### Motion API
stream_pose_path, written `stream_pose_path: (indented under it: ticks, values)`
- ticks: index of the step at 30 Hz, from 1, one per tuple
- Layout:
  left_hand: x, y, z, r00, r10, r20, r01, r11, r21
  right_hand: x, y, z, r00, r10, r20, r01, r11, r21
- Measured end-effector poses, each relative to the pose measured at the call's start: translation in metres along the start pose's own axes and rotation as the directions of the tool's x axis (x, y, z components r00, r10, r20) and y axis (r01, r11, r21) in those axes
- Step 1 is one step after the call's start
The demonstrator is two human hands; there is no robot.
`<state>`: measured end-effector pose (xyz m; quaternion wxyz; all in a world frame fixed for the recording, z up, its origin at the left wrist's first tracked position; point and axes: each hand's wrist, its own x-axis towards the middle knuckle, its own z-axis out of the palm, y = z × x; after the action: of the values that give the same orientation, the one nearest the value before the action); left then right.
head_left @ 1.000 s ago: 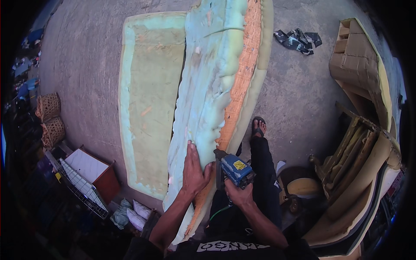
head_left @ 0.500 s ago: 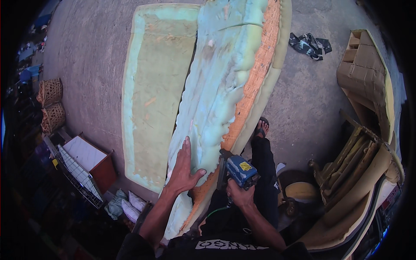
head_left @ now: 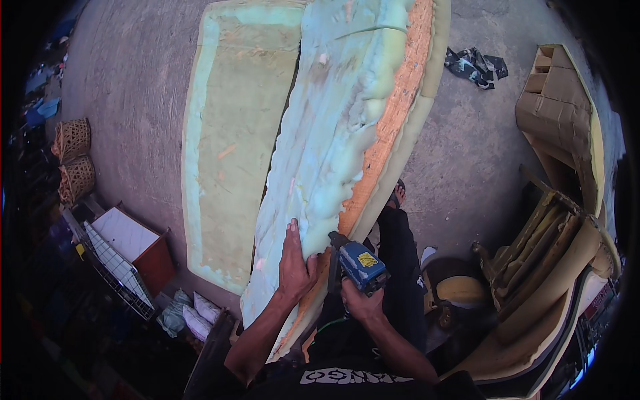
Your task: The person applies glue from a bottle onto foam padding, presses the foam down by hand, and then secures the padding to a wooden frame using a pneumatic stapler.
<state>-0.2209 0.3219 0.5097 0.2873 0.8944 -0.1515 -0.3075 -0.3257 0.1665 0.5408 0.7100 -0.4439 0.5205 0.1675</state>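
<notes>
A long piece of pale blue-green foam (head_left: pixel 327 133) lies over a sofa-like frame with an orange board edge (head_left: pixel 393 127). My left hand (head_left: pixel 295 270) presses on the foam near its close end, fingers stretched out and thumb near the foam's edge. In my right hand (head_left: pixel 362 300) is a blue pneumatic staple gun (head_left: pixel 363 263), gripped by its handle. Its nose is at the foam's edge beside the orange board, just right of my left hand; whether it touches is hard to tell. A green air hose (head_left: pixel 331 325) trails from the handle.
A flat foam-edged panel (head_left: pixel 243 147) lies left of the frame on the concrete floor. To the right are a dark crumpled cloth (head_left: pixel 477 67), a cardboard-covered frame (head_left: pixel 557 107) and a curved padded frame (head_left: pixel 540 320). Woven baskets (head_left: pixel 72 140) and a white-topped cabinet (head_left: pixel 130 235) stand left.
My left hand has shifted slightly toward the foam's right edge, its fingers closer together. The staple gun has moved a little left, nearer that hand. The whole view has shifted slightly.
</notes>
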Motion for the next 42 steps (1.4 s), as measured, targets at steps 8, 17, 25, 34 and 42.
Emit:
stream_pose_path:
  ticks: [8, 17, 25, 34, 42]
  values:
    - [-0.003, 0.004, 0.004, 0.999, 0.040, -0.021, -0.038, 0.994, 0.106, 0.016, -0.010, 0.016, 0.993, -0.118, 0.025, 0.119, 0.992, -0.035]
    - [0.004, 0.012, -0.011, 0.994, -0.091, 0.065, 0.093, 0.996, -0.017, 0.003, 0.008, -0.001, 0.989, -0.144, 0.036, 0.145, 0.989, -0.013]
    - [-0.003, 0.022, 0.007, 0.999, -0.028, -0.026, 0.033, 0.979, 0.202, -0.013, 0.016, -0.003, 0.997, 0.029, 0.074, -0.029, 1.000, 0.010]
    - [-0.007, 0.004, 0.017, 0.997, 0.056, -0.050, -0.043, 0.974, 0.223, -0.015, 0.016, 0.016, 0.970, -0.244, 0.008, 0.244, 0.969, -0.047]
    - [0.001, 0.021, -0.019, 0.982, -0.039, 0.187, 0.023, 0.996, 0.088, 0.001, 0.005, 0.023, 0.959, -0.279, -0.041, 0.273, 0.955, -0.112]
